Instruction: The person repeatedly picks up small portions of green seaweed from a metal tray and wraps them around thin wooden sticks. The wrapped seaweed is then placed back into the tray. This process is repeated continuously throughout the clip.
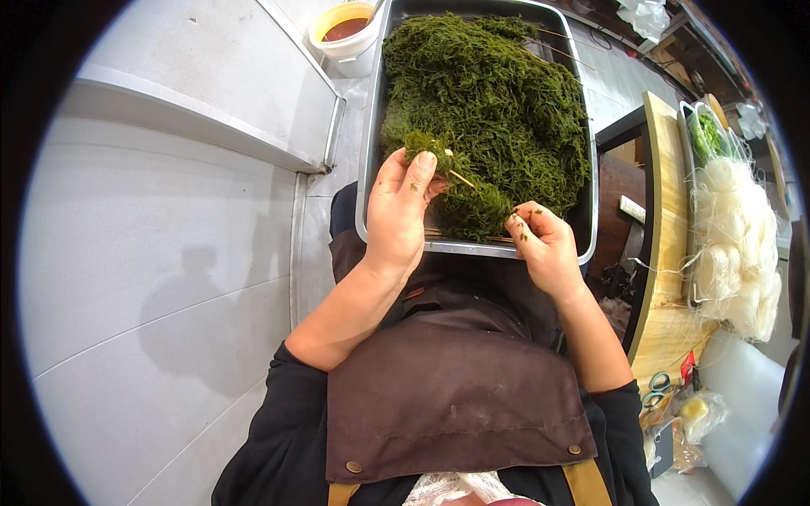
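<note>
A deep metal tray (593, 126) in front of me holds a heap of stringy green seaweed-like strands (487, 95). Over its near left part, my left hand (398, 212) pinches a thin wooden skewer (462, 179) with a green clump (416, 142) gathered around its upper end. My right hand (549, 250), flecked with green bits, has thumb and fingertips together at the right end of another green tuft (484, 205) by the tray's near rim. Whether the skewer runs through that tuft is hidden. More thin skewers (554, 45) lie at the tray's far right.
A white bucket (357, 57) of reddish-brown liquid stands beyond the tray's left side. On the right, a wooden table (671, 190) carries bundles of white noodle-like strands (734, 234). Scissors (655, 392) and plastic bags (702, 417) sit nearer me. A pale panelled wall (158, 209) bounds the left.
</note>
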The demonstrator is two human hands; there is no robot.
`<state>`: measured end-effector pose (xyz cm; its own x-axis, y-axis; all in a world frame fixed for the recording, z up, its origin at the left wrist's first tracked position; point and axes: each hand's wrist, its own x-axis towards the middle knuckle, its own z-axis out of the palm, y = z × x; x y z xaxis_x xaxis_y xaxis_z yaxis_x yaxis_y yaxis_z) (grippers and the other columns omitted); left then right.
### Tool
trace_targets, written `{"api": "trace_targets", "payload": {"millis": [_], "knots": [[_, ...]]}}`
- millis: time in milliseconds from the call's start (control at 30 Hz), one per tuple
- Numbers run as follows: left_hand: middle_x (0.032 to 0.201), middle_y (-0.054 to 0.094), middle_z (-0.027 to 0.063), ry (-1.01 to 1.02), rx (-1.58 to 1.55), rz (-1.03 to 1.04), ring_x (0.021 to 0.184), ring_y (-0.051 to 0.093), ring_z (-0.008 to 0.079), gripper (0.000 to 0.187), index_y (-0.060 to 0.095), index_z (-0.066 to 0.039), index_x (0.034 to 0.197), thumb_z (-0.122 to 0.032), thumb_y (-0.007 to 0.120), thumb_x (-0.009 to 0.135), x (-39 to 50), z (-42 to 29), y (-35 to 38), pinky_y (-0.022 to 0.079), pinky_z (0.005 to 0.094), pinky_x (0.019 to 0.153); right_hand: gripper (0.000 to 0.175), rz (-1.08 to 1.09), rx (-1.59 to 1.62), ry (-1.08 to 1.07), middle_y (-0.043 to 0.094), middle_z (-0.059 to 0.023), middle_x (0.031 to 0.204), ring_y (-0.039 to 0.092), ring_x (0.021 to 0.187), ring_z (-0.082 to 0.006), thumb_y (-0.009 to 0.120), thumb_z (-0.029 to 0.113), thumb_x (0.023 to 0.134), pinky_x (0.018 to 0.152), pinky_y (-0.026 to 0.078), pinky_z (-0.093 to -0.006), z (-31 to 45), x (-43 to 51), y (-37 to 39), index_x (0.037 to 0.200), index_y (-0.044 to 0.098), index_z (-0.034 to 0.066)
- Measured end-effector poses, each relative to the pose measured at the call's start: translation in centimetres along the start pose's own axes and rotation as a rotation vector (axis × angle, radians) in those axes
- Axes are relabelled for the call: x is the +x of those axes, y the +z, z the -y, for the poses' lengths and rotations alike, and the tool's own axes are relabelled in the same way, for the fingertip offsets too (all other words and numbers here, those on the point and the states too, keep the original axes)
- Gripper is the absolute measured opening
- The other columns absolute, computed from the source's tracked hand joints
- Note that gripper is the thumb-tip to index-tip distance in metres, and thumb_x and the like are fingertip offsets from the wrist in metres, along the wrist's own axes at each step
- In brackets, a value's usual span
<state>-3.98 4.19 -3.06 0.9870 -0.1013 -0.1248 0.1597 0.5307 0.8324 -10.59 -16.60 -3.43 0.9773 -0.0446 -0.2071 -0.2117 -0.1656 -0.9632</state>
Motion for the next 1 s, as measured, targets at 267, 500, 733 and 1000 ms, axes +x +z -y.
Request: {"api": "trace_targets", "payload": {"millis": [267, 500, 733, 1000], "knots": [[0.114, 0.071, 0.0035, -0.043, 0.151, -0.03, 0.106, 0.067, 0.0133, 0.028, 0.063, -0.008, 0.128, -0.028, 0.061, 0.109, 1.6, 0.3, 0.5, 0.051, 0.0329, 0.095, 0.016, 0.089, 0.047, -0.018, 0.065, 0.002, 0.08, 0.053, 0.065, -0.0052, 0.063, 0.015, 0.106, 0.06, 0.046, -0.0229, 1.5, 1.8, 1.7, 0.111, 0.067, 0.0002], [0.089, 0.056, 0.0026, -0.09, -0.126, -0.086, 0.074, 0.057, 0.0151, 0.03, 0.053, -0.009, 0.117, -0.038, 0.049, 0.113, 4.3, 1.4, 3.7, 0.052, 0.033, 0.067, 0.022, 0.089, 0.317, 0.162, 0.064, 0.0002, 0.082, 0.055, 0.067, -0.0058, 0.061, 0.014, 0.108, 0.061, 0.046, -0.0219, 0.6, 2.7, 4.7, 0.122, 0.065, -0.0014], [0.09, 0.056, 0.0032, -0.131, -0.181, -0.046, 0.076, 0.059, 0.0184, 0.031, 0.051, -0.009, 0.114, -0.041, 0.048, 0.113, 6.2, 2.0, 4.4, 0.053, 0.0352, 0.071, 0.018, 0.059, 0.018, 0.089, 0.064, 0.0, 0.074, 0.054, 0.062, -0.0069, 0.061, 0.019, 0.108, 0.057, 0.044, -0.0238, 1.4, 4.5, 2.4, 0.108, 0.066, 0.0009], [0.133, 0.063, 0.0124, -0.031, 0.187, 0.133, 0.118, 0.066, 0.0231, 0.044, 0.052, -0.003, 0.144, -0.035, 0.047, 0.114, 6.0, -1.3, 0.1, 0.053, 0.0387, 0.102, 0.043, -0.257, -0.983, -0.108, 0.075, -0.0179, 0.108, 0.072, 0.103, -0.0257, 0.056, 0.041, 0.108, 0.095, 0.055, -0.0439, 9.5, 21.1, -9.6, 0.127, 0.069, 0.0048]]}}
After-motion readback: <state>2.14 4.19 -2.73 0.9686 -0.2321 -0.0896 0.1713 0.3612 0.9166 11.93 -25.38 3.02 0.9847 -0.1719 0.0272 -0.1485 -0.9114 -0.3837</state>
